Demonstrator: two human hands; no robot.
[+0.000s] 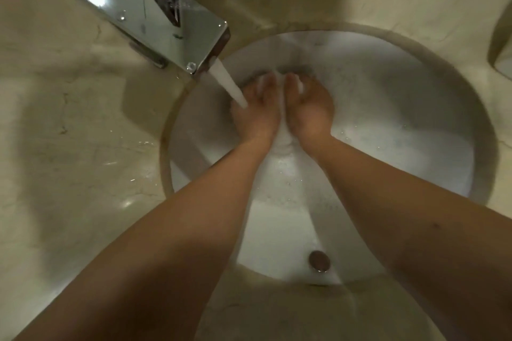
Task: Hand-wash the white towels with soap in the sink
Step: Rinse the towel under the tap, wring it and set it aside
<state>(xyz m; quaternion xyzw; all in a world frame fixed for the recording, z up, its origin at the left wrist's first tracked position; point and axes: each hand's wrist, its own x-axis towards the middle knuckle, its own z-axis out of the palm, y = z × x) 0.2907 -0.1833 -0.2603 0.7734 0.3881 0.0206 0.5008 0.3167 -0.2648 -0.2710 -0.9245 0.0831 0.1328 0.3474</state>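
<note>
Rinsing looks to be the step: the left hand (256,112) and right hand (309,108) each curl a grip round the bunched white cloth towel (282,134), held low in the round white sink (415,108) beside the running chrome tap (155,8). Next probably comes squeezing and turning it under the stream.

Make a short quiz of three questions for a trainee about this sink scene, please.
1. True or false: water runs from the square chrome tap.
2. The stream lands on which hand: A) left hand, B) right hand?
3. What do both hands hold between them over the round white sink?

Key: 1 true. 2 A. 3 the wet white towel.
</note>
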